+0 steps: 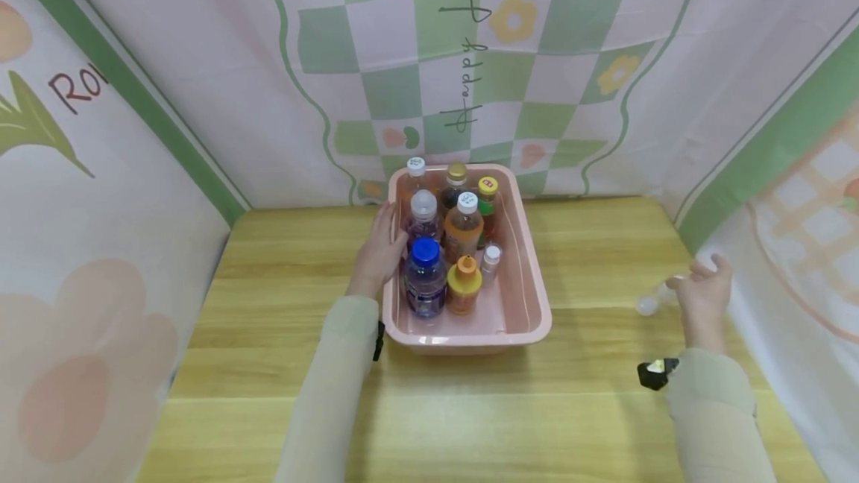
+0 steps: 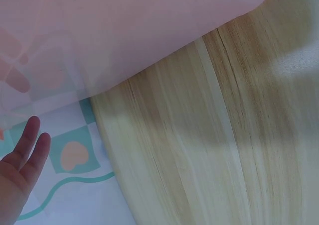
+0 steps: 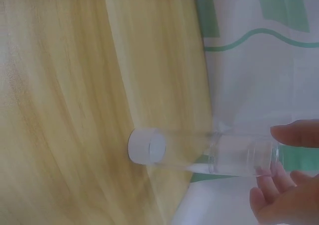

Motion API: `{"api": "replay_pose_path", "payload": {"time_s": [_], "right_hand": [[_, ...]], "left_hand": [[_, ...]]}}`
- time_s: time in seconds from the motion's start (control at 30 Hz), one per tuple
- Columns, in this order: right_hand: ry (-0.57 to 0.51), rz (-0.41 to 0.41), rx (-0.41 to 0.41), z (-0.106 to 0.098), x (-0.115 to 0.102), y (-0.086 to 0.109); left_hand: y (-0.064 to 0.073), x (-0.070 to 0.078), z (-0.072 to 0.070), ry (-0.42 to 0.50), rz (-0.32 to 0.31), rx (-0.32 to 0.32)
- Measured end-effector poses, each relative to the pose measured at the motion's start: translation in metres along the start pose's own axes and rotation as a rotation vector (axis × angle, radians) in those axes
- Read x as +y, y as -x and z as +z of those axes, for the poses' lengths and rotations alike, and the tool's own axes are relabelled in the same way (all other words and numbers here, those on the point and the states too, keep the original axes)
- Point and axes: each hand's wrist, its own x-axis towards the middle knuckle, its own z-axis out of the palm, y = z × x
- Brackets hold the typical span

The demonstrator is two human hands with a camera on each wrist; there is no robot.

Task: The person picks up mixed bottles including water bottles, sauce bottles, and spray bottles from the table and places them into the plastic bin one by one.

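Observation:
My left hand rests at the left rim of a pink plastic basin. In the left wrist view two fingers stretch straight outside the wall, while other finger shapes show dimly through it. Far to the right, above the table, my right hand holds a clear bottle by its base between thumb and fingers. The bottle tilts with its white cap toward the table. Several bottles stand in the basin, among them a blue-capped one and a yellow one with an orange nozzle.
The basin stands on a wooden table, near its back edge. Also inside are a small white-capped bottle and a yellow-capped one. Patterned cloth hangs behind the table and at both sides.

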Motion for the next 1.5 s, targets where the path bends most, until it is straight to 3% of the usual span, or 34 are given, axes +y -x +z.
{"api": "replay_pose_path", "payload": {"time_s": [0.4, 0.87, 1.1, 1.5], "right_hand": [[0.067, -0.014, -0.039, 0.001, 0.010, -0.004], [0.054, 0.007, 0.020, 0.008, 0.010, -0.005], [0.026, -0.029, 0.048, 0.018, -0.004, -0.001], [-0.141, -0.089, -0.012, 0.027, -0.045, 0.023]], "left_hand": [[-0.001, 0.000, 0.001, -0.006, 0.009, 0.004], [-0.001, 0.001, 0.000, -0.013, -0.004, -0.012], [0.000, 0.001, -0.001, -0.008, -0.004, -0.011], [0.000, 0.001, -0.002, -0.021, -0.004, -0.002]]}}
